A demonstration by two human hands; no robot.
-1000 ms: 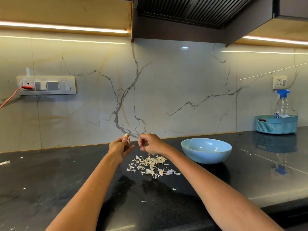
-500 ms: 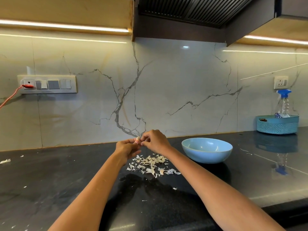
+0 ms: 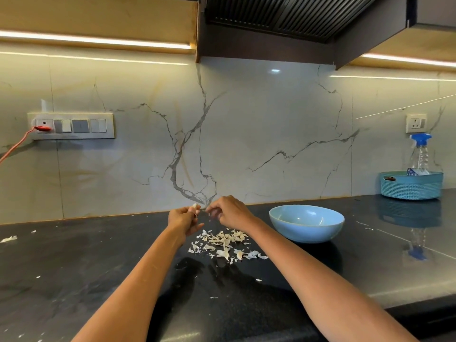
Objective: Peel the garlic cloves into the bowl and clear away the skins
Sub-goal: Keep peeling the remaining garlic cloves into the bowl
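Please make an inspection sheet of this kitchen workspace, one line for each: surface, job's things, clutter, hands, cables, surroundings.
Surface: black countertop, glossy, with small white flecks.
Job's things: garlic clove pinched in the left hand; blue bowl to the right, contents not visible; pile of skins below the hands.
Clutter: stray skin bits at far left and near the front edge.
Hands: left hand holds the clove; right hand beside it, fingers curled, whether it pinches a skin cannot be told.
Cables: red cable plugged into the switch panel.
Surroundings: marble backsplash, teal basket holding a spray bottle, wall socket.
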